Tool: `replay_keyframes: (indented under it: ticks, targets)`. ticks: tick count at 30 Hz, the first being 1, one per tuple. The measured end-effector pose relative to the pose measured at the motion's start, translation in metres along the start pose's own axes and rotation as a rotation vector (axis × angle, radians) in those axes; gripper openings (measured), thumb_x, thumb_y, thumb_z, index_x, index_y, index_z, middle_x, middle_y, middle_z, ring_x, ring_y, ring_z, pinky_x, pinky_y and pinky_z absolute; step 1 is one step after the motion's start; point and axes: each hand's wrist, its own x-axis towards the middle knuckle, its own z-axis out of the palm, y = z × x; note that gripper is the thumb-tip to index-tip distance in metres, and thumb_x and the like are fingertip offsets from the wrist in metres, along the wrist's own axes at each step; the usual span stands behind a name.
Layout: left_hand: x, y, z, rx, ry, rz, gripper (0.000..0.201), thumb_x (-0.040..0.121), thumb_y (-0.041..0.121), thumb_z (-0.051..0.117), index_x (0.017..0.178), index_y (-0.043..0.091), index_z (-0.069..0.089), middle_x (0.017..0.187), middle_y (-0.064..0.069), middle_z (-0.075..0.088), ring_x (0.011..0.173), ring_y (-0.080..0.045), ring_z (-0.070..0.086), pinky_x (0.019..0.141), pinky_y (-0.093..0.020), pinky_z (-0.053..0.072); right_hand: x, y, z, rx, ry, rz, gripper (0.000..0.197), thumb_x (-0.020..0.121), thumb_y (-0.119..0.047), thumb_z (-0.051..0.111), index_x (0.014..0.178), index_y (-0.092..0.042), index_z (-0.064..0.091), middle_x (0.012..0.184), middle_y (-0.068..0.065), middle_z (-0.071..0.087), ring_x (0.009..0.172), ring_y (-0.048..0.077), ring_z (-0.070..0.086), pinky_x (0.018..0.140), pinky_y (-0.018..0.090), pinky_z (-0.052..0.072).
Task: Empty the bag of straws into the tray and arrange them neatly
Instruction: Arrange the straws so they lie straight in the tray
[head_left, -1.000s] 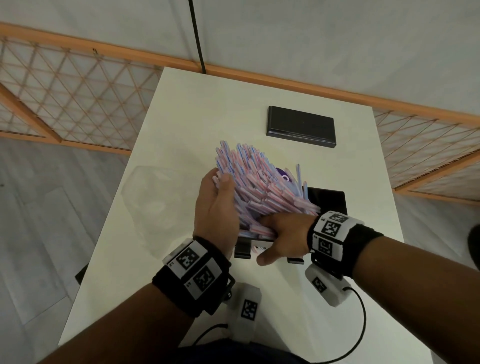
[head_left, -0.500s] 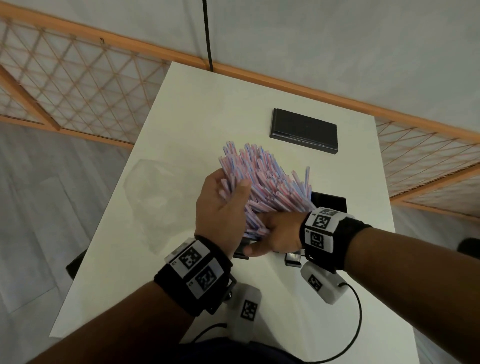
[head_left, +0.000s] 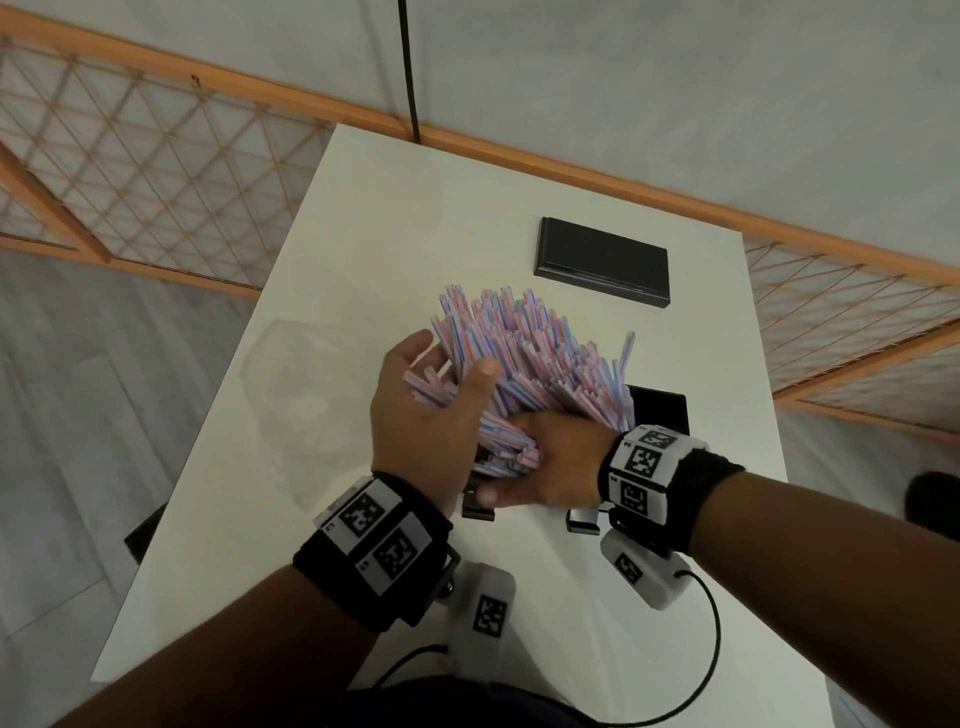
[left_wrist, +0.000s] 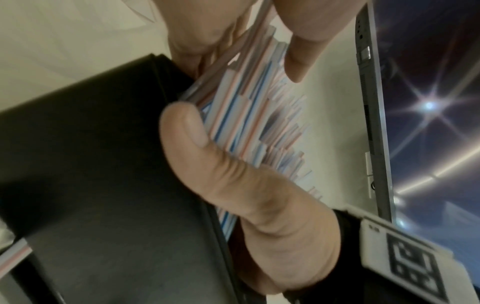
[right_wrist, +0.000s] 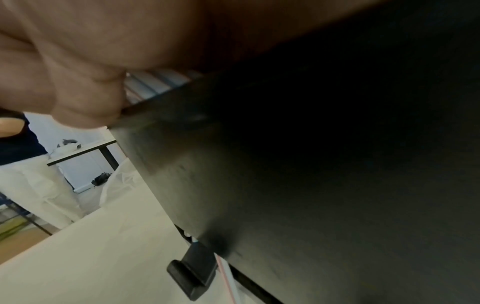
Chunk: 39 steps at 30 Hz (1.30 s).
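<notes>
While both hands meet over the black tray (head_left: 658, 411), the left hand (head_left: 423, 421) cups a fanned bundle of pink-and-blue straws (head_left: 524, 353), thumb across it. Right hand (head_left: 556, 462) grips the bundle's near end from the other side. Empty clear bag (head_left: 296, 384) lies left on the white table (head_left: 415, 208); second black tray (head_left: 602, 267) further back.

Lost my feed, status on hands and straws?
Both hands on the straws: left hand cups the side, right hand grips the base. Bundle fanned above black tray. Empty bag lies left, clear.
</notes>
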Motion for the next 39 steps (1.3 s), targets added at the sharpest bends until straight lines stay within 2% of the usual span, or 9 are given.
replay_keyframes:
  ticks: [4,8,13,18,24,30,32,36,39]
  targets:
    - [0.008,0.007,-0.006,-0.061,0.069,-0.026,0.076,0.063,0.046,0.089,0.128,0.025,0.055,0.128,-0.007,0.068,0.108,-0.016,0.072,0.085,-0.034,0.06,0.002,0.008,0.004,-0.057,0.0,0.038,0.059,0.063,-0.086,0.063,0.087,-0.032,0.058,0.085,-0.009,0.066,0.084,0.014,0.063,0.08,0.03,0.051]
    - [0.012,0.005,0.004,0.02,-0.019,-0.07,0.047,0.102,0.033,0.058,0.142,0.011,0.049,0.135,-0.025,0.06,0.123,-0.036,0.06,0.093,-0.035,0.053,0.006,0.007,0.011,-0.063,-0.006,0.008,0.066,0.062,-0.082,0.068,0.105,-0.033,0.057,0.101,-0.01,0.065,0.096,0.018,0.061,0.088,0.03,0.048]
    - [0.004,0.002,0.008,-0.046,-0.065,-0.061,0.041,0.102,0.033,0.057,0.136,0.01,0.053,0.124,-0.009,0.07,0.104,-0.015,0.07,0.097,-0.043,0.057,0.01,0.005,0.008,-0.01,-0.013,-0.072,0.067,0.069,-0.065,0.077,0.127,-0.041,0.055,0.124,-0.018,0.064,0.119,0.01,0.056,0.108,0.031,0.041]
    - [0.003,0.005,0.007,0.082,-0.121,0.078,0.053,0.078,0.043,0.076,0.122,0.02,0.058,0.113,-0.001,0.073,0.106,-0.021,0.072,0.094,-0.051,0.058,0.015,0.006,0.008,-0.06,-0.042,-0.081,0.084,0.067,-0.074,0.07,0.14,-0.042,0.045,0.141,-0.016,0.054,0.134,0.012,0.045,0.116,0.036,0.032]
    - [0.004,0.003,0.006,0.155,-0.129,0.154,0.054,0.082,0.028,0.076,0.129,0.011,0.057,0.116,0.003,0.072,0.108,-0.014,0.071,0.097,-0.045,0.057,0.013,-0.001,0.007,-0.028,0.067,-0.146,0.071,0.068,-0.082,0.059,0.126,-0.043,0.056,0.127,-0.018,0.063,0.123,0.011,0.054,0.111,0.038,0.039]
    - [0.013,-0.008,-0.003,0.171,-0.185,0.13,0.033,0.084,0.025,0.075,0.114,0.014,0.068,0.109,-0.007,0.075,0.103,-0.028,0.074,0.089,-0.057,0.058,0.009,-0.001,0.01,0.086,0.087,-0.141,0.073,0.062,-0.081,0.062,0.121,-0.037,0.061,0.113,-0.014,0.069,0.105,0.008,0.064,0.1,0.034,0.05]
    - [0.014,-0.014,-0.007,0.172,-0.201,0.07,0.044,0.079,0.024,0.08,0.119,0.01,0.067,0.111,-0.011,0.075,0.103,-0.029,0.074,0.089,-0.057,0.058,0.005,-0.001,0.01,0.043,0.108,-0.144,0.085,0.063,-0.08,0.065,0.133,-0.034,0.053,0.126,-0.01,0.065,0.118,0.012,0.059,0.107,0.034,0.045]
    - [0.013,-0.016,-0.009,0.147,-0.098,-0.096,0.117,0.046,0.067,0.093,0.141,0.016,0.048,0.135,-0.01,0.064,0.122,-0.03,0.065,0.101,-0.055,0.054,-0.006,-0.002,0.01,-0.083,0.205,-0.13,0.078,0.073,-0.071,0.07,0.134,-0.027,0.049,0.125,-0.005,0.064,0.117,0.016,0.058,0.104,0.027,0.043]
    - [0.009,-0.003,-0.005,0.081,-0.01,-0.064,0.118,0.047,0.06,0.086,0.146,0.017,0.041,0.142,-0.008,0.058,0.13,-0.022,0.059,0.109,-0.049,0.049,-0.017,0.001,0.006,-0.049,0.205,-0.106,0.063,0.077,-0.063,0.071,0.125,-0.025,0.056,0.115,-0.002,0.067,0.106,0.02,0.062,0.095,0.037,0.051]
